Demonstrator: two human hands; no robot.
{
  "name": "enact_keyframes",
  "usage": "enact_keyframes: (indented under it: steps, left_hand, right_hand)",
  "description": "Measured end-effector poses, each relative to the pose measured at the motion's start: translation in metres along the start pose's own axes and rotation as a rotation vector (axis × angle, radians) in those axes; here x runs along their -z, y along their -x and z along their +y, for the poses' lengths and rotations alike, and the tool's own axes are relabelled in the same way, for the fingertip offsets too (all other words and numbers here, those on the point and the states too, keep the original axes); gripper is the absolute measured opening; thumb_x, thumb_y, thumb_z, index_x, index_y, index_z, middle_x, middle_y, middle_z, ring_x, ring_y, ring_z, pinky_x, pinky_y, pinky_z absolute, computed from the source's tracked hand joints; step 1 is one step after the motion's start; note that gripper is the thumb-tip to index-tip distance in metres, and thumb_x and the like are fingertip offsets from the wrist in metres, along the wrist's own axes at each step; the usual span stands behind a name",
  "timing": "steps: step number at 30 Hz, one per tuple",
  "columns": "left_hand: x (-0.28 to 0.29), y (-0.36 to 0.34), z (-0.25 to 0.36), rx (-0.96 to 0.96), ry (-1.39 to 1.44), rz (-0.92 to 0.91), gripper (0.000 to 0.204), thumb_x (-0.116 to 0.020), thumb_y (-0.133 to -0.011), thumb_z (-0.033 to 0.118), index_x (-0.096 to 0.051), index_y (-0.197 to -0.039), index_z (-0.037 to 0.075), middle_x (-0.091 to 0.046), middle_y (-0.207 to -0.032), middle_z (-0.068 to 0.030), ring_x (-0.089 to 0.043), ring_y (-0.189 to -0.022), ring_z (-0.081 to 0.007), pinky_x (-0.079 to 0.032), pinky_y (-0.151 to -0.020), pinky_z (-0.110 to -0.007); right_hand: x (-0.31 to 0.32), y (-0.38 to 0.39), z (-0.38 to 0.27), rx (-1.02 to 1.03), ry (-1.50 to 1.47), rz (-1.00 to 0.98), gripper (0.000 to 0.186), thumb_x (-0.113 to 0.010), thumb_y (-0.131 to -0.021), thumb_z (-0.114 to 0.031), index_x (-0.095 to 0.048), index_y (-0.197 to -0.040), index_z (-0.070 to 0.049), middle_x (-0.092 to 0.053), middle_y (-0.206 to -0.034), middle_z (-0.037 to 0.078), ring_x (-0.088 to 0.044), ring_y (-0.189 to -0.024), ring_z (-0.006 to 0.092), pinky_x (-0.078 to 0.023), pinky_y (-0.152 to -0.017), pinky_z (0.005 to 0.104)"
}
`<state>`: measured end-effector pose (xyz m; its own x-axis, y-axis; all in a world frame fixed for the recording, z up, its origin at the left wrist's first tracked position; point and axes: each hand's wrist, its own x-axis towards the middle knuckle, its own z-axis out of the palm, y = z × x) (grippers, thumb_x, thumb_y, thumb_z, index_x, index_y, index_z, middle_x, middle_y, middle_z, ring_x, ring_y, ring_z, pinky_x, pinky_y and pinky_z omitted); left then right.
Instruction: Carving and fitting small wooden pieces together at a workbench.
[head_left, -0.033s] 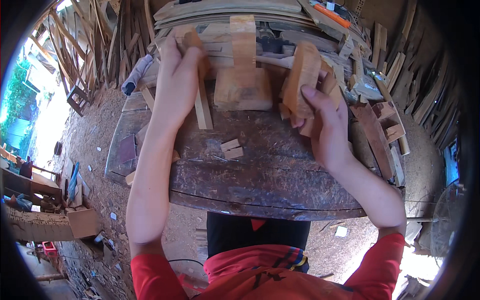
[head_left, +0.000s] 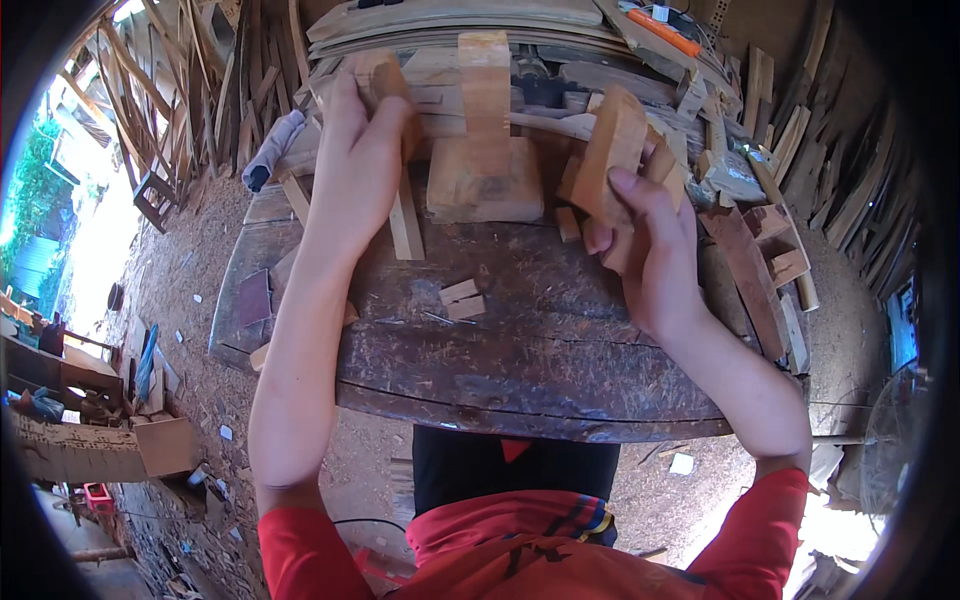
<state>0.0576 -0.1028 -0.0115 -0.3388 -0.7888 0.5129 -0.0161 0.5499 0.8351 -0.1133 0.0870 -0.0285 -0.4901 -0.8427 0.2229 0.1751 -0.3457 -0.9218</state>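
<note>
My left hand [head_left: 362,150] is closed round a thick wooden block [head_left: 388,78] at the far left of the workbench [head_left: 560,360]. A narrow wooden strip [head_left: 405,222] lies under that hand. On the right, my right hand [head_left: 655,220] grips a light brown wooden block [head_left: 612,150], held tilted above the bench. More wood shows behind its fingers; I cannot tell whether it is a second piece. Between both hands, apart from them, an upright wooden piece [head_left: 485,95] stands at a squarish wooden block [head_left: 510,195]; how they join is unclear.
Two small offcuts [head_left: 462,298] lie mid-bench near a dark red square piece [head_left: 255,298]. Stacked boards [head_left: 450,18] line the back, with an orange tool [head_left: 665,32]. A rolled grey cloth [head_left: 275,148] sits at the left edge. Scrap wood [head_left: 748,275] covers the right side.
The block in my right hand has shifted slightly and shows sharper, less smeared by motion. My left hand has barely moved.
</note>
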Motion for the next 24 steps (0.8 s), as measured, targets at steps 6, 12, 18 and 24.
enact_keyframes:
  steps: [6,12,18,24]
  left_hand:
    - [0.005,-0.016,0.015,-0.028,-0.01,-0.094,0.034,-0.07,-0.092,0.024,-0.064,-0.119,0.003,-0.059,-0.087,-0.0004,-0.054,-0.08,-0.0098,-0.045,-0.08,-0.026]
    - [0.01,-0.023,0.015,0.05,0.19,-0.102,0.042,-0.072,-0.093,0.029,-0.066,-0.127,0.006,-0.068,-0.109,0.0007,-0.058,-0.103,-0.0074,-0.041,-0.095,-0.027]
    - [0.021,-0.018,0.01,0.124,0.47,-0.183,0.044,-0.07,-0.094,0.026,-0.064,-0.133,0.007,-0.069,-0.125,-0.0004,-0.057,-0.112,-0.0086,-0.038,-0.101,-0.028]
    - [0.022,-0.008,0.013,0.11,0.55,-0.243,0.038,-0.069,-0.094,0.024,-0.067,-0.13,0.011,-0.069,-0.126,-0.0009,-0.056,-0.12,-0.0113,-0.037,-0.109,-0.032]
  right_hand:
    - [0.0,-0.008,-0.003,-0.093,-0.036,0.127,0.032,-0.076,-0.089,-0.021,-0.059,-0.113,-0.007,-0.061,-0.086,0.001,-0.055,-0.065,0.0092,-0.046,-0.062,0.0266]
    - [0.009,-0.021,-0.003,0.01,0.245,-0.027,0.041,-0.083,-0.084,-0.019,-0.061,-0.117,-0.006,-0.064,-0.087,0.0,-0.057,-0.066,0.0068,-0.047,-0.06,0.0222]
    - [0.005,-0.029,-0.026,0.012,0.441,0.055,0.042,-0.081,-0.084,-0.026,-0.064,-0.116,-0.005,-0.066,-0.089,0.0,-0.057,-0.068,0.0069,-0.048,-0.063,0.0215]
    - [-0.006,-0.053,-0.044,0.039,0.66,-0.069,0.038,-0.08,-0.085,-0.036,-0.07,-0.106,-0.006,-0.067,-0.089,-0.001,-0.06,-0.075,0.0063,-0.049,-0.07,0.0225]
